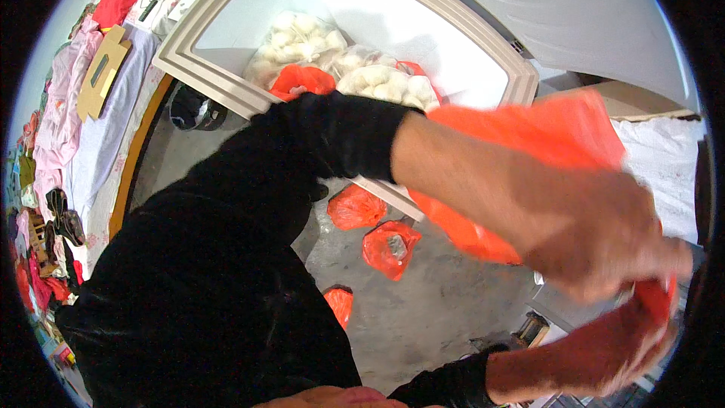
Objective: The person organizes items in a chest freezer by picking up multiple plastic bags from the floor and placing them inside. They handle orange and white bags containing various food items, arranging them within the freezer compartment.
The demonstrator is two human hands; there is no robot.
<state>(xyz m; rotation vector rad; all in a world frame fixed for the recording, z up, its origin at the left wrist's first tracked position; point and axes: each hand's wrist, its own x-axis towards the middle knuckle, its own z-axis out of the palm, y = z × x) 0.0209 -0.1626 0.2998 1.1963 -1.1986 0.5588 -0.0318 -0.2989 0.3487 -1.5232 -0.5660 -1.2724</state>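
Note:
My left hand (600, 232) reaches across to the right, blurred by motion, with its fingers closed on a red plastic bag (566, 130). The bag spreads out behind my left forearm, over the near right corner of an open chest freezer (212, 82). Below it, my right hand (628, 345) also grips red plastic of the bag, which shows between the two hands; its fingertips are partly hidden. Inside the freezer lie clear bags of round white pieces of food (300, 39), more of these white pieces (388, 84), and a red plastic bag (303, 80).
Red bags, one (357, 207) beside another (392, 246) and a third (338, 303), sit on the concrete floor (442, 306). A black bucket (195, 107) stands left of the freezer. The freezer lid (600, 22) is raised. A bed (107, 164) holds clothes and flat cardboard (105, 73).

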